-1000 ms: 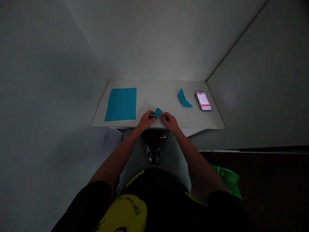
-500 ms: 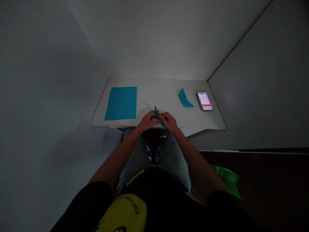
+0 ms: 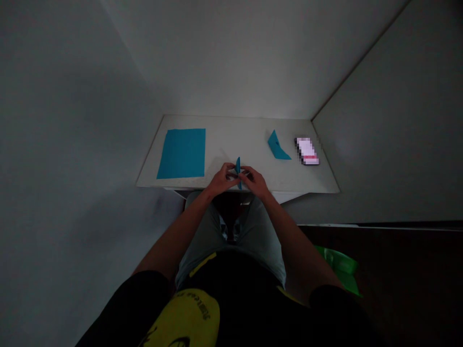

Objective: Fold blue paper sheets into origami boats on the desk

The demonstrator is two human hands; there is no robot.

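Folded blue paper (image 3: pixel 238 165) is up btwn both hands, nr the front edge of the white table (image 3: pixel 235 137), turned almost edge-on so it shows as a thin upright strip w/ a pointed top. L hand (image 3: pixel 220 180) comes at it from the left: thumb and forefinger spread w/ a gap btwn them, both reaching to the paper. R hand (image 3: pixel 255 182) is on the other side, thumb and fingers clamped on the paper's lower part. Light's dim and the hands look small from here, so can't say if the L fingertips pinch the paper or only press on it.

On the table's L side, a flat blue sheet (image 3: pixel 183 154), squarish, apart from the hands. On the R side, farther back, a second folded pc (image 3: pixel 278 147), also blue, bent, one tip toward the back wall (image 3: pixel 231 62). Near it, a phone (image 3: pixel 307 151), blurred into blocks, screen pale pink w/ a red band low down.

Person wears grey-blue trousers (image 3: pixel 200 241) & a black top (image 3: pixel 253 299) w/ a yellow patch (image 3: pixel 195 313), dark lettering on it. Down on the right, a shiny green item (image 3: pixel 342 264), partly behind the R arm (image 3: pixel 289 226).
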